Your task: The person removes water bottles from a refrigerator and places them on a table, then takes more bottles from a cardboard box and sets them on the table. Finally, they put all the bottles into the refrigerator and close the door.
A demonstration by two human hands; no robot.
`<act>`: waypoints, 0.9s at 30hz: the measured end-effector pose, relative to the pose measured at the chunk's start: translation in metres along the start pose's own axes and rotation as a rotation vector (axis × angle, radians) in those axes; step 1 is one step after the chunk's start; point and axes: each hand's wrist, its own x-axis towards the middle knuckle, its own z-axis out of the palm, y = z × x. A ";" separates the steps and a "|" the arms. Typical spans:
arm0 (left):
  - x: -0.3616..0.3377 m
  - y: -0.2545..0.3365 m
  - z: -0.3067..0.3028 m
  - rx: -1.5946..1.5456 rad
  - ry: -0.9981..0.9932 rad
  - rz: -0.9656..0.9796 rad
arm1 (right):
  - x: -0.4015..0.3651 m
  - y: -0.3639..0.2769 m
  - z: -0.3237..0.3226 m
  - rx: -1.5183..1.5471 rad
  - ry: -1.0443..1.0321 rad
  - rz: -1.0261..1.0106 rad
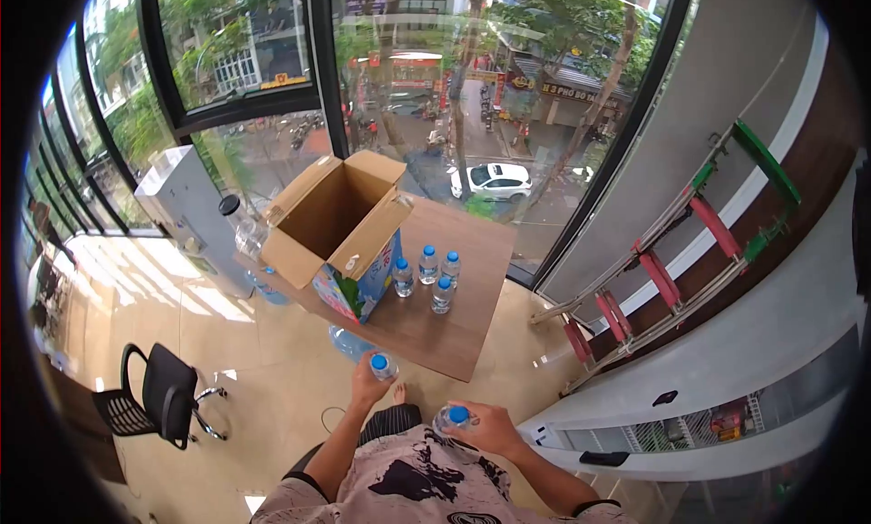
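My left hand (pixel 367 380) is closed around a small clear water bottle (pixel 385 370) with a blue cap, just off the table's near edge. Close to my chest, my right hand (pixel 485 430) grips a second blue-capped water bottle (pixel 451 420). On the brown table (pixel 472 342) stand several more such bottles (pixel 428 265), upright and grouped together. Left of them is an open cardboard box (pixel 367 274) with its flaps folded outward and blue printed sides. The bottom of the box's inside is too dark to make out.
A large clear jar (pixel 243 229) with a dark lid is beside the box. Large water bottles (pixel 349 342) are below the table. A black office chair (pixel 168 392) stands left, a folding ladder (pixel 658 279) leans right, and a glass-fronted fridge (pixel 671 433) is near my right side.
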 end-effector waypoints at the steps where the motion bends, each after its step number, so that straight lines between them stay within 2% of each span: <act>1: 0.001 -0.005 0.002 0.009 0.024 0.026 | 0.004 0.006 0.003 0.000 -0.024 -0.001; 3: 0.003 -0.014 0.001 0.025 0.040 0.042 | 0.013 0.017 0.019 0.009 -0.013 0.160; 4: 0.006 -0.015 0.002 0.029 0.027 0.039 | 0.018 0.025 0.030 0.026 -0.047 0.156; 6: 0.012 -0.020 0.006 0.075 0.033 0.087 | 0.025 0.044 0.047 0.124 0.135 0.188; 10: 0.035 -0.011 0.002 0.057 -0.064 0.062 | 0.049 0.056 0.066 0.094 0.202 0.348; 16: 0.101 -0.032 0.030 0.049 -0.179 0.111 | 0.106 0.065 0.085 0.100 0.399 0.428; 18: 0.126 -0.024 0.036 0.059 -0.261 0.077 | 0.132 0.076 0.096 0.080 0.523 0.307; 23: 0.157 -0.031 0.054 0.026 -0.374 0.108 | 0.185 0.068 0.100 0.065 0.521 0.459; 25: 0.165 -0.039 0.060 -0.185 -0.383 0.180 | 0.200 0.078 0.112 0.026 0.590 0.388; 27: 0.169 -0.039 0.059 -0.141 -0.428 0.178 | 0.207 0.083 0.122 0.016 0.628 0.410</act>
